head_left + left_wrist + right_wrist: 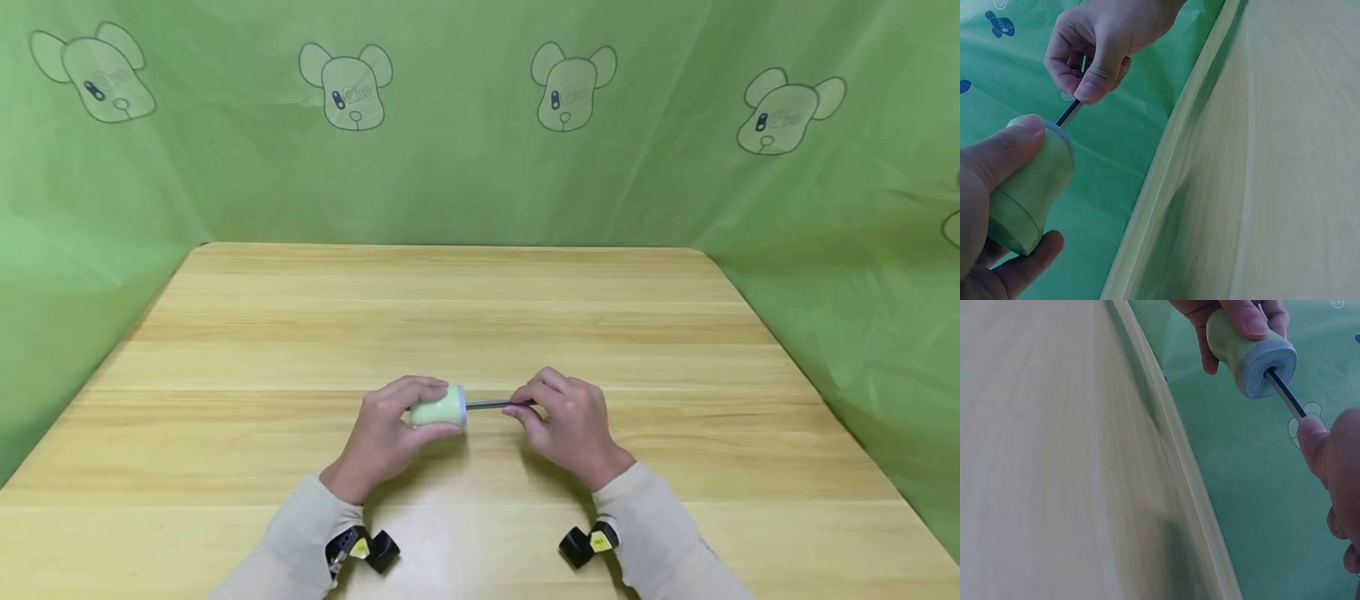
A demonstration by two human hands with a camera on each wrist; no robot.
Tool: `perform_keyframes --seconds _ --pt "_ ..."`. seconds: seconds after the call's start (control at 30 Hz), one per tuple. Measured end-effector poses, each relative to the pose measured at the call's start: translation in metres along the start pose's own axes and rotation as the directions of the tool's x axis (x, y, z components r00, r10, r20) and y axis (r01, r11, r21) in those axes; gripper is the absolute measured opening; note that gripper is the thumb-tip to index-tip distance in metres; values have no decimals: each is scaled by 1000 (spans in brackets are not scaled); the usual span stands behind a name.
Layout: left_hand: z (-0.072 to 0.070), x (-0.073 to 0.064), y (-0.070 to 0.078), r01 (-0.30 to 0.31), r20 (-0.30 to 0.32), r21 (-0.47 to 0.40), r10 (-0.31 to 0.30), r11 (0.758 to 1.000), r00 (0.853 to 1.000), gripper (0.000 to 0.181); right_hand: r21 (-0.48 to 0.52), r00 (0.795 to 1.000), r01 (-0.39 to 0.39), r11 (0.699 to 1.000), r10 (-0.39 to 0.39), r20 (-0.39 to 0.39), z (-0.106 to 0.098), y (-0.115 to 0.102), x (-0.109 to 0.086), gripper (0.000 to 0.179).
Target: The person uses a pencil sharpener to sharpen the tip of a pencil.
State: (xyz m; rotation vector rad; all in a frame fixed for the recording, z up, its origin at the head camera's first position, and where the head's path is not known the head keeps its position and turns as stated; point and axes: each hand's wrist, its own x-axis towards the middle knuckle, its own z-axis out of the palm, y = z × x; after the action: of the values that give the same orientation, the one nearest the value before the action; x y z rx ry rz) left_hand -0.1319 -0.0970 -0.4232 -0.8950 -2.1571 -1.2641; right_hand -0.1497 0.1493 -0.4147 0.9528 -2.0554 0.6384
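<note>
A light green, waisted pencil sharpener (437, 410) with a pale blue end lies sideways in my left hand (386, 433), held between thumb and fingers. A dark, thin pencil (486, 405) sticks out of the round hole in the blue end (1266, 367). My right hand (573, 421) pinches the pencil between thumb and forefinger, a short way from the sharpener. Both hands are above the table, with shadows below them. The pencil's tip is hidden inside the sharpener; its other end is mostly covered by the right hand.
The wooden table (465, 317) spreads out beneath and beyond the hands. Green cloth (465, 183) with mouse-head drawings hangs along the back and both sides. A small black camera is strapped on each wrist, over beige sleeves (652, 517).
</note>
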Motion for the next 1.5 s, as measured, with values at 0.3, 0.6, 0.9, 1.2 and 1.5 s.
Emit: perform_keyframes --seconds 0.3,0.6,0.9,1.2,1.5 --pt "-1 -1 0 -2 0 13 2 1000 1000 41 16 999 -43 999 42 25 2 -1 -4 20" --pt "4 -1 -3 -57 8 2 57 998 998 39 41 963 -191 981 179 200 -3 -2 -4 21" --pt "6 0 -2 -92 42 9 92 996 995 37 63 818 -442 895 373 438 -12 -6 -3 23" --pt "5 0 -3 -20 -22 3 20 1000 1000 36 -60 959 -244 968 250 132 3 -10 -5 20" --pt "6 -2 -1 28 -16 -17 -28 999 999 38 -86 996 -86 993 87 4 6 -12 -5 22"
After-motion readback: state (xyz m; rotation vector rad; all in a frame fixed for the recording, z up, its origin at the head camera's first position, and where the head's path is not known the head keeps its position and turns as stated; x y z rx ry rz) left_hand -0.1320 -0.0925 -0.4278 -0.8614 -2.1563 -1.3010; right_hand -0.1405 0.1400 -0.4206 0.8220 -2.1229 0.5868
